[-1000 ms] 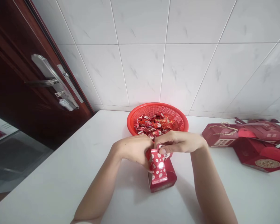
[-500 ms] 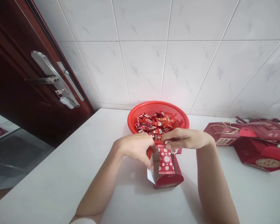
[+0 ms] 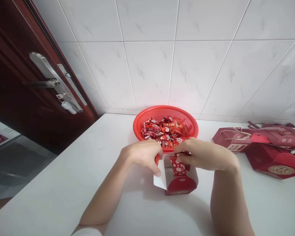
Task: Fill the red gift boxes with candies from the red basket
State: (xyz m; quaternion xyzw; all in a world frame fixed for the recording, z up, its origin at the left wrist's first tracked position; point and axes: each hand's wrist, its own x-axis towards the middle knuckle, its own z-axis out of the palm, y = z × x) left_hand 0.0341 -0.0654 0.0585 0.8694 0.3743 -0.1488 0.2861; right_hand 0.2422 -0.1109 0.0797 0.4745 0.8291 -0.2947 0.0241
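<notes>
A small red gift box stands with its top open on the white counter, its pale inner flap leaning out to the left. My right hand reaches over the box from the right, thumb and fingers closed on a red wrapped candy with white dots, which is partly down inside the box. Darker red wrappers show beneath those fingers. On the other side, my left hand is curled around a red wrapped candy, mostly hidden by the fingers. Its thumb is at the flap.
Behind the box, a red plastic basket holds many wrapped candies. Several dark red gift boxes lie on the right of the counter, one with a cord handle. A tiled wall rises behind; a brown door is at left.
My right hand has lowered the dotted candy further into the box. The box has turned slightly and its right side has spread outward. My left hand has hardly moved.
</notes>
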